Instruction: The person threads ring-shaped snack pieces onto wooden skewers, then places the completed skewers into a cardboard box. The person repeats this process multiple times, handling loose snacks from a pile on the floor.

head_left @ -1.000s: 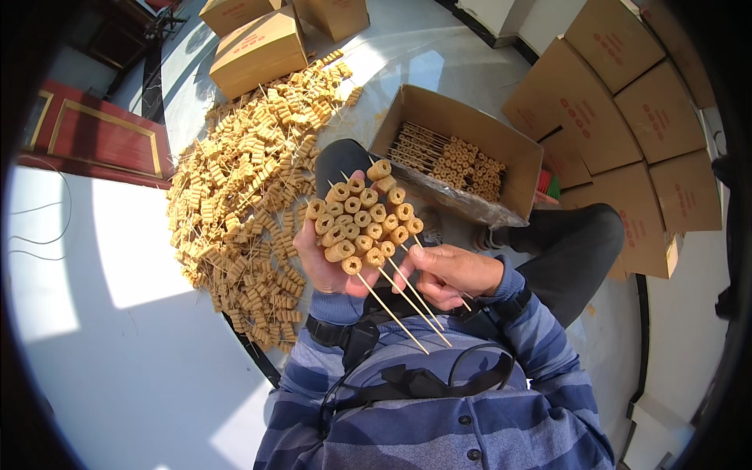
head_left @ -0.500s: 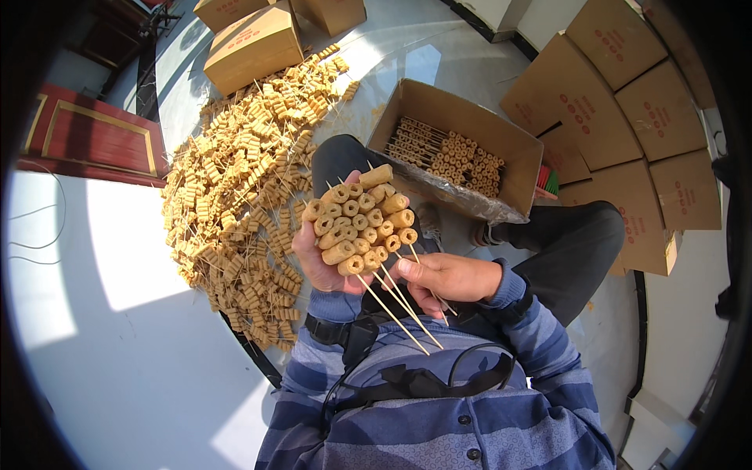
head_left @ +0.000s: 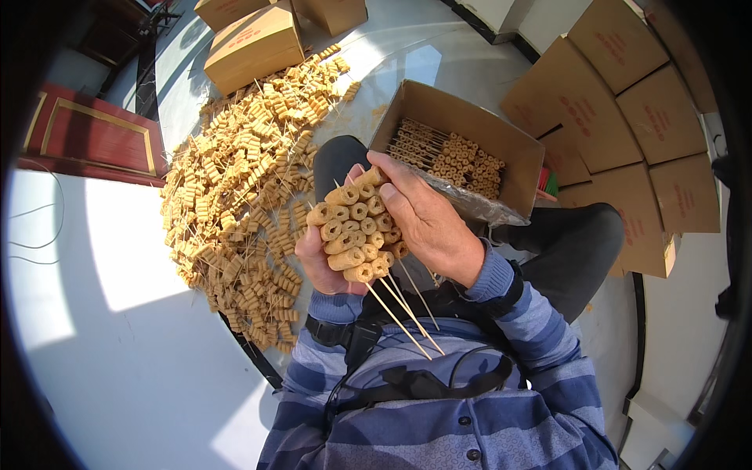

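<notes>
A bundle of skewers [head_left: 349, 233] threaded with golden-brown hollow tube pieces sits between my hands above my lap. My left hand [head_left: 319, 262] is wrapped round its left side, the fingers partly hidden behind it. Against the right and far side of the bundle presses my right hand [head_left: 435, 223], fingers together and thumb over the top pieces. Bare stick ends [head_left: 403, 321] poke out of the bundle toward my body. Beyond my right hand stands an open cardboard box [head_left: 501, 141], with packed rows of the same skewers [head_left: 470, 164] inside.
A large heap of loose skewers [head_left: 235, 204] covers the floor on the left. Closed cartons [head_left: 254, 47] stand behind the heap. More cartons [head_left: 619, 110] are stacked at the right wall, with something green [head_left: 551, 184] beside them. A red panelled door [head_left: 98, 135] is at far left.
My right hand has moved up from the bare sticks below the bundle to its right side and now presses on it. The left hand still holds the bundle in nearly the same place.
</notes>
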`<state>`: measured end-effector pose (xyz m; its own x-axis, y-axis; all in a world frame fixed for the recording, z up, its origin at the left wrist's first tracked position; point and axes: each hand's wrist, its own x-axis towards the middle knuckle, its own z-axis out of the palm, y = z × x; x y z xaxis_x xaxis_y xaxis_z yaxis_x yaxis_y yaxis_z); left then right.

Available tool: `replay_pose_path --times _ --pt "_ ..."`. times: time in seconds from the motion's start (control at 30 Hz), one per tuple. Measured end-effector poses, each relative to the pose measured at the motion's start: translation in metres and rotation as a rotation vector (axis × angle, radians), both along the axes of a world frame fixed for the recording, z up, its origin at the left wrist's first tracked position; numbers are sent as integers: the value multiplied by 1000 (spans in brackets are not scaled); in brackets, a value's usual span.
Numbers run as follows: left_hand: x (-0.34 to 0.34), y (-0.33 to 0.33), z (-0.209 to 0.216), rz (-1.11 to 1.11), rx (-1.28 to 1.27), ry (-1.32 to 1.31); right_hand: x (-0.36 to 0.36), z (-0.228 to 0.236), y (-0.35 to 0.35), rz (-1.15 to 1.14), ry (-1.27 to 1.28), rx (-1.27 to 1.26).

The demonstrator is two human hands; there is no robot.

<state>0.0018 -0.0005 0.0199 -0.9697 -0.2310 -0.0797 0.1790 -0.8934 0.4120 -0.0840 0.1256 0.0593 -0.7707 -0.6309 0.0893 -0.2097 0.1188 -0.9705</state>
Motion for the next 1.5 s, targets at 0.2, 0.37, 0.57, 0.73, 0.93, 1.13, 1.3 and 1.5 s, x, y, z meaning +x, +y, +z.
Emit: replay_pose_path --times 0.2,0.37,0.57,0.73,0.93,1.13,1.3,1.5 --pt "-2 -1 -3 48 -17 -21 12 -1 -9 -14 -90 68" --pt "-5 -7 0 177 -243 -76 11 8 -4 102 -98 169" --pt "-13 -10 0 255 -186 -181 8 1 -33 42 -139 234" --pt "-23 -2 -8 332 -272 -203 -11 -10 -32 115 -325 200" --pt "-51 5 -17 227 -356 -186 -46 -3 -10 102 -379 201" --pt "-82 -29 -25 57 -541 -54 -112 -19 24 -40 -92 289" --pt "-64 -87 -38 170 -548 -225 -172 -93 44 -148 253 725" --pt "-21 -130 -69 261 -615 -491 -187 -192 28 77 255 1014"
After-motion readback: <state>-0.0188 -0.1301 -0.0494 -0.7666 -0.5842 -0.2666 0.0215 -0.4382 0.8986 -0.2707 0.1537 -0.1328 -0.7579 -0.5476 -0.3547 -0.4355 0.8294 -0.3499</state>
